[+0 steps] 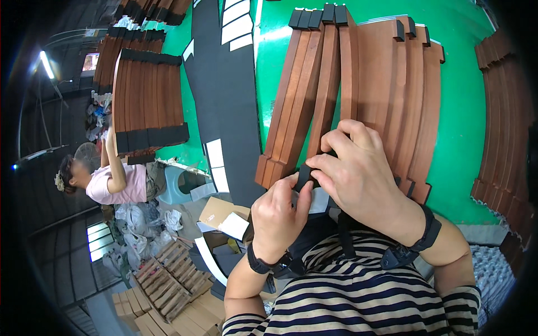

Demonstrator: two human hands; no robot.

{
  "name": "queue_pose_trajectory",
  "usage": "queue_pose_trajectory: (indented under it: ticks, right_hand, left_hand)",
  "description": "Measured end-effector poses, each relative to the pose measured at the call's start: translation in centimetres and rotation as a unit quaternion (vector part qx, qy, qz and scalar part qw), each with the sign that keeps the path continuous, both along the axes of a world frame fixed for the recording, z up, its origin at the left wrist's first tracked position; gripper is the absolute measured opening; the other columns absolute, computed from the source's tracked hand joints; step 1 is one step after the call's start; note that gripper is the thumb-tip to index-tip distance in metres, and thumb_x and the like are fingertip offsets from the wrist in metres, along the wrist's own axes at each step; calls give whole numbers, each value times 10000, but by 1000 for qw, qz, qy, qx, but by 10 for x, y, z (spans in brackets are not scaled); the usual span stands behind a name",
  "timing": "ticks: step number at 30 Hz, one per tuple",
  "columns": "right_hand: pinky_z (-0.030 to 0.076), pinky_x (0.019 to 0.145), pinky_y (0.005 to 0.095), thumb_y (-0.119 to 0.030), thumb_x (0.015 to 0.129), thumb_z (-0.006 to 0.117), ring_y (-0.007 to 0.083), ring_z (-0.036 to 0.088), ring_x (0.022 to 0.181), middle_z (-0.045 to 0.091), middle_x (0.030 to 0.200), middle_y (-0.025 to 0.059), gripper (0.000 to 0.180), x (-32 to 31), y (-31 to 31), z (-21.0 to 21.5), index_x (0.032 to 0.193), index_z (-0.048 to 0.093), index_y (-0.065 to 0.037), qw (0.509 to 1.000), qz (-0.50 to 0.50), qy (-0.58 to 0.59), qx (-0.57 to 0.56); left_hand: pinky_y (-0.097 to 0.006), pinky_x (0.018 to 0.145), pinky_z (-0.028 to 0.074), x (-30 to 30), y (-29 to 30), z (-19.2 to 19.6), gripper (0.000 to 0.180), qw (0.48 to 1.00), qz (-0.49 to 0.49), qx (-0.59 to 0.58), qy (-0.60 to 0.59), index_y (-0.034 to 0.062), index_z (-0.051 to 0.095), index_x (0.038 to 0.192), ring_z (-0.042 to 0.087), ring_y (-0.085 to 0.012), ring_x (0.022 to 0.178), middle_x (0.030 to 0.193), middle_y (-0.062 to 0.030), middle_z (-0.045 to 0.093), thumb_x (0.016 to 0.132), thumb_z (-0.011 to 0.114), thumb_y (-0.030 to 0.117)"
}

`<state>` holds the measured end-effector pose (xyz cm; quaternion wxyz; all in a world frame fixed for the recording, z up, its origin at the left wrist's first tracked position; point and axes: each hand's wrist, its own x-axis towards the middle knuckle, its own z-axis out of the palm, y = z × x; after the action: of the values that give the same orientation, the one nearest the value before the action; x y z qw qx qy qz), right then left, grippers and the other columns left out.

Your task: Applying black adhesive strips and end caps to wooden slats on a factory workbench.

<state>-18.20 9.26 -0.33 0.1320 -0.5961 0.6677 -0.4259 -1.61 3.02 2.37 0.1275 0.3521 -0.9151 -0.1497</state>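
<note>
My left hand [278,213] and my right hand [358,171] meet at the near end of a brown wood-look bar [324,101]. Between their fingertips is a small black strip [303,176], which looks like foam, pinched from both sides at the bar's end. My fingers partly cover that end. On the left lie brown bars [291,106] with uncapped near ends and black pieces at the far ends. More brown bars [381,67] stand side by side on the right, several with black far ends.
The green tabletop [462,140] carries a long black sheet [221,84] with white-backed patches on the left. Another stack of brown bars [148,95] stands beyond it, where a person in pink [120,182] reaches. More bars [501,123] lie far right. An open cardboard box [221,213] sits lower left.
</note>
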Motion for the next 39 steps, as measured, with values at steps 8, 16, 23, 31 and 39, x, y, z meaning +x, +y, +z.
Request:
queue_pose_trajectory:
  ticks: [8, 16, 23, 31, 39]
  right_hand:
    - [408, 904, 438, -108, 707, 774, 281, 512, 1054, 590, 886, 42, 163, 0, -3, 1, 862, 746, -64, 1000, -5, 0, -6]
    - [400, 886, 408, -112, 713, 749, 262, 523, 1044, 618, 886, 59, 137, 1, -2, 0, 828, 751, -37, 1000, -8, 5, -16]
    - [400, 882, 404, -116, 757, 716, 255, 533, 1029, 625, 845, 54, 104, 1, -3, -1, 812, 747, -32, 1000, -11, 19, -22]
    - [401, 886, 399, -110, 767, 698, 250, 540, 1021, 627, 836, 52, 105, 0, -2, -1, 815, 750, -34, 1000, -11, 13, -22]
    - [394, 907, 419, -117, 772, 717, 252, 536, 1031, 630, 840, 47, 98, 2, -3, -3, 816, 752, -38, 1000, -13, 17, -22]
  left_hand:
    - [-347, 518, 512, -1, 3, 8, 240, 998, 6, -54, 5, 9, 609, 960, 652, -279, 584, 736, -116, 669, 827, 766, 132]
    - [-336, 542, 527, 2, 5, 12, 238, 999, 23, -28, -17, 5, 636, 948, 671, -283, 626, 782, -126, 684, 811, 783, 134]
    - [-350, 551, 532, -4, 2, 7, 236, 999, 16, -35, -12, 0, 643, 943, 673, -289, 642, 783, -120, 681, 813, 776, 146]
    - [-350, 548, 531, -6, 3, 7, 246, 999, 14, -37, -22, 3, 644, 946, 671, -288, 635, 770, -120, 676, 816, 775, 166]
    - [-351, 538, 525, -9, 5, 8, 222, 999, 26, -31, -23, 7, 645, 922, 666, -279, 623, 760, -114, 673, 823, 769, 162]
